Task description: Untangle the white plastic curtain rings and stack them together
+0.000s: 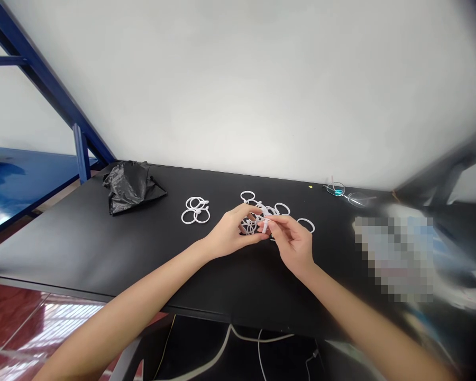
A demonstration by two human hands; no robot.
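My left hand (232,233) and my right hand (291,243) meet over the middle of a black table (83,238). Together they pinch a small cluster of white plastic rings (250,226) joined by a white clip. My left fingers curl around the rings. My right fingertips pinch the clip end (265,225). Just behind my hands lies a loose pile of white rings (277,208). A single ring (306,224) lies to the right of my right hand.
A joined group of white rings (195,210) lies to the left. A crumpled black plastic bag (130,185) sits at the back left. Eyeglasses (343,192) rest at the back right. Blue metal framing (81,153) stands left. White cables (238,344) hang below the table.
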